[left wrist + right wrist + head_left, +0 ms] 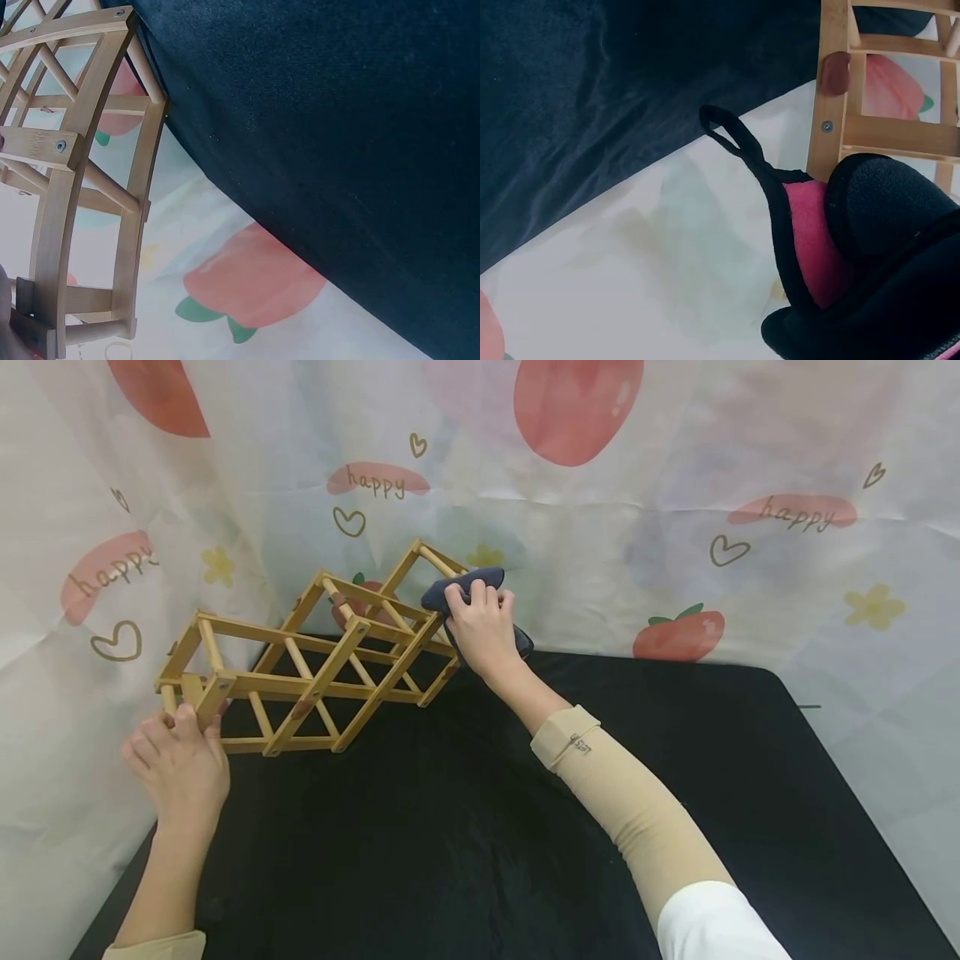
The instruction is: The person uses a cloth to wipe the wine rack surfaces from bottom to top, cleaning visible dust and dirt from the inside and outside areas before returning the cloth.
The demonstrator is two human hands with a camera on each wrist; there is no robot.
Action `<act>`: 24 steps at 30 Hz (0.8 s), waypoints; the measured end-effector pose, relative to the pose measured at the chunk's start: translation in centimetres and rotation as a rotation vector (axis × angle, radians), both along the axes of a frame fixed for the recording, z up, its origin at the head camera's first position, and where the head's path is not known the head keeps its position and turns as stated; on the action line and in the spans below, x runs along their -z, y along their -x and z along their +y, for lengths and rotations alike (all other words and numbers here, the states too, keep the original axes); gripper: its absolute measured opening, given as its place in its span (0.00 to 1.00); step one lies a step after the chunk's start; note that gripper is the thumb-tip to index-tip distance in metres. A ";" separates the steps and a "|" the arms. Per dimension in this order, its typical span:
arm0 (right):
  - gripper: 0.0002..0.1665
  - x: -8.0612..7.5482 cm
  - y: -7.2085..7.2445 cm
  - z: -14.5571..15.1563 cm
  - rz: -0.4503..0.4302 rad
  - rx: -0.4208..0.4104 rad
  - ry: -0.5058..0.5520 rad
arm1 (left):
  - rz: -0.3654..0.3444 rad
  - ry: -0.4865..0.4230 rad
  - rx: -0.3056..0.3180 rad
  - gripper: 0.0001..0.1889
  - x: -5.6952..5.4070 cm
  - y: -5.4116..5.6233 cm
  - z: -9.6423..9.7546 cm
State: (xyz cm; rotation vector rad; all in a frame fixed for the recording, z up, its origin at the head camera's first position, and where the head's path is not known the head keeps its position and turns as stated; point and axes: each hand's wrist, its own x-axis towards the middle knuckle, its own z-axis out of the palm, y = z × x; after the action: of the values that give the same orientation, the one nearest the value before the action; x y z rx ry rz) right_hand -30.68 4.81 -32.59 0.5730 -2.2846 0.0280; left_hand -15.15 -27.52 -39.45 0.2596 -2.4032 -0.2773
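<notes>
A folding wooden rack (330, 668) of crossed slats and round dowels is lifted and tilted at the left of the head view, its right end higher. My left hand (180, 760) grips its near left end, thumb against the end slat. At the far right end, my right hand (483, 627) holds a bunched dark cloth (442, 593) against the rack. In the right wrist view the cloth (810, 247) shows a pink side, black edging and a hanging loop. The left wrist view shows the rack's slats (84, 112) and screws; only a sliver of my hand appears there.
A black-covered table (450, 810) lies beneath the rack and both arms. Behind and to the left hangs a pale curtain (600, 560) with fruit, hearts and "happy" prints, close to the rack.
</notes>
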 end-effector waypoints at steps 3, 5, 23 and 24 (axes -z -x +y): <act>0.15 0.2 0.1 -0.3 0.011 0.001 -0.012 | 0.007 -0.002 0.006 0.13 0.1 0.0 0.0; 0.15 0.4 0.2 -0.4 0.006 0.004 -0.019 | 0.018 -0.001 0.010 0.13 0.1 0.0 0.0; 0.25 0.2 0.3 -1.3 -0.243 0.028 -0.102 | 0.052 0.012 0.038 0.14 0.3 0.1 -0.3; 0.26 0.1 0.3 -1.3 -0.266 0.034 -0.110 | 0.060 0.018 0.039 0.14 0.4 0.1 -0.3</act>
State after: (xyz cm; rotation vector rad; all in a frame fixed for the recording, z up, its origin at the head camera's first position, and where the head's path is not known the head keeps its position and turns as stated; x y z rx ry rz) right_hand -31.00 3.49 -32.71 0.6176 -2.5663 -0.0416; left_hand -15.22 -27.87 -39.81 0.1945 -2.3526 -0.2775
